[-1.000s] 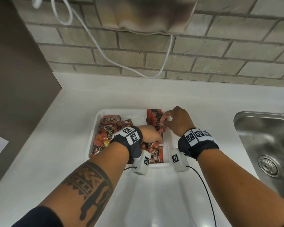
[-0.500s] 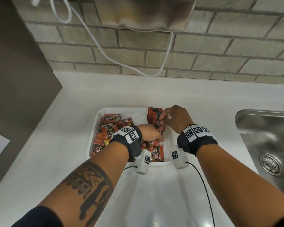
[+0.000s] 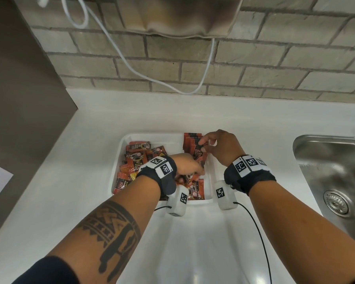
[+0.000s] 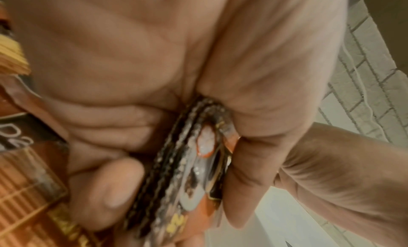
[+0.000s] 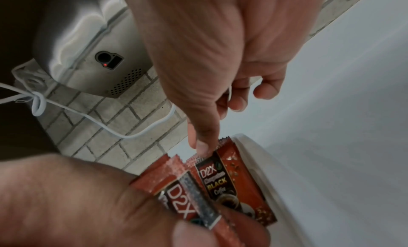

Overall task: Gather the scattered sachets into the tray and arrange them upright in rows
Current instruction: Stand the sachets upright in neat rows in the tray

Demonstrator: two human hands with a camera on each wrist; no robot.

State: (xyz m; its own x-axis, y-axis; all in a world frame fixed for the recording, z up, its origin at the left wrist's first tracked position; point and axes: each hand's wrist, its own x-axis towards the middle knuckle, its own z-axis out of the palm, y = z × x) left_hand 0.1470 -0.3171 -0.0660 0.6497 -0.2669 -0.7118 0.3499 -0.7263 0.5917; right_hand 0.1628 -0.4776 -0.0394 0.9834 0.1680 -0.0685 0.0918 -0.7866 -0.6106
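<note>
Tray: a white plastic tray (image 3: 119,160) stood on the white counter (image 3: 70,181), left of the steel sink (image 3: 332,173)
Loose sachets: orange-and-black D2X coffee sachets (image 3: 134,160) lay flat and mixed in the left part of the tray
Upright row: a row of sachets (image 3: 193,142) stood on edge at the far right side of the tray
Left hand: the left hand (image 3: 188,166) was over the tray, fingers and thumb clamped on a small stack of sachets (image 4: 194,172)
Right hand: the right hand (image 3: 221,146) was at the upright row, thumb and forefinger together on the top edge of the front sachet (image 5: 240,181); other fingers loosely curled
</note>
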